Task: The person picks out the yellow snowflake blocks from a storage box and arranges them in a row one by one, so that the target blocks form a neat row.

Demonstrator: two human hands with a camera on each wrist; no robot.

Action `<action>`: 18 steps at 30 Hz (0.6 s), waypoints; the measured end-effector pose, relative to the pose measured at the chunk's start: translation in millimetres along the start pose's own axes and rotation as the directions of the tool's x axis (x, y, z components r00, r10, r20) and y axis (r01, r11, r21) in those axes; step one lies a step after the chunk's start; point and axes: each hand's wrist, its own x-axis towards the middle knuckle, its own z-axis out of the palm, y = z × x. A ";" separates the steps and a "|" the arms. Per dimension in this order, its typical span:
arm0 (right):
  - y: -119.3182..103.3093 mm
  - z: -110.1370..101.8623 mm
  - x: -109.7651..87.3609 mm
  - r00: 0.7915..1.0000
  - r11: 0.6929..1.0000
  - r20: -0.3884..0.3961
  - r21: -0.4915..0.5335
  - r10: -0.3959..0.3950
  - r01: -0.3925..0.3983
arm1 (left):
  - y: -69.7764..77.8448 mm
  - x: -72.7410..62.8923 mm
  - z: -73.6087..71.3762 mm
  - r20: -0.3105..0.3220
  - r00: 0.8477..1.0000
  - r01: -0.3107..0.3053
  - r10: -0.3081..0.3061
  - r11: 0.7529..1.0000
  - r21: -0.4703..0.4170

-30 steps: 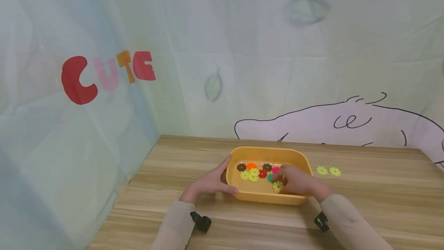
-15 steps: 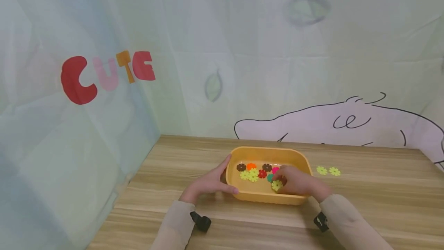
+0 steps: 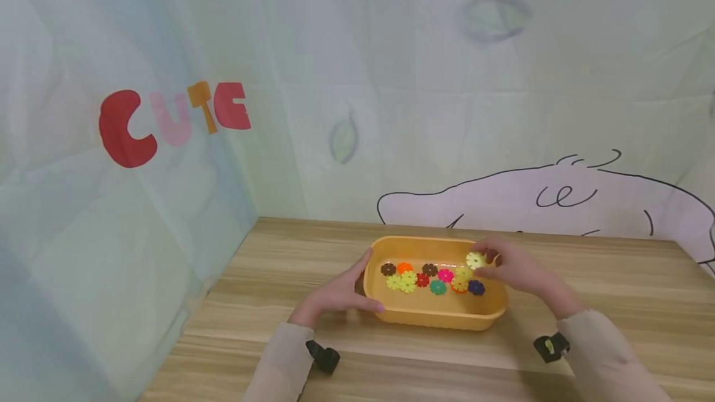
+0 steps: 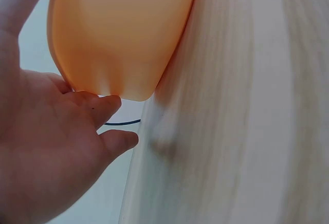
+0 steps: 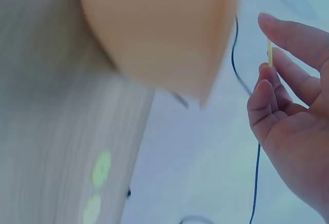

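A yellow plastic tub [image 3: 430, 318] stands on the wooden table with several flower-shaped notched discs inside. My left hand [image 3: 339, 293] grips the tub's left end, thumb at the near rim and fingers spread along the side. In the left wrist view, the hand [image 4: 56, 136] is against the tub's end wall [image 4: 123, 39]. Above the tub's far right corner, my right hand [image 3: 516, 268] pinches a pale yellow disc [image 3: 475, 260]. The right wrist view shows that disc [image 5: 270, 53] edge-on between thumb and fingers.
Two yellow-green discs [image 3: 529, 275] lie side by side on the table [image 3: 603, 309], right of the tub. Inside the tub are a green disc [image 3: 438, 287], a dark blue one [image 3: 476, 287] and several others. A printed cloth backdrop [image 3: 313, 48] hangs behind the table.
My right hand has risen from inside the tub toward its far right corner, carrying a yellow disc. Discs it covered now show. My left hand has stayed in place.
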 end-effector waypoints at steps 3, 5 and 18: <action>12.8 -13.9 -7.2 0.998 1.000 -0.053 0.007 0.022 -0.022 | 0.5 -0.4 -0.1 0.003 1.000 -0.007 0.007 1.000 -0.003; 23.1 -21.3 -12.1 0.996 0.999 -0.083 -0.008 0.040 -0.040 | 0.4 -0.8 -0.2 0.004 1.000 -0.008 0.008 1.000 -0.004; 87.9 -51.7 -39.1 0.968 0.976 -0.143 -0.048 0.204 -0.213 | -0.1 -1.2 -0.9 0.002 1.000 0.007 -0.007 1.000 0.005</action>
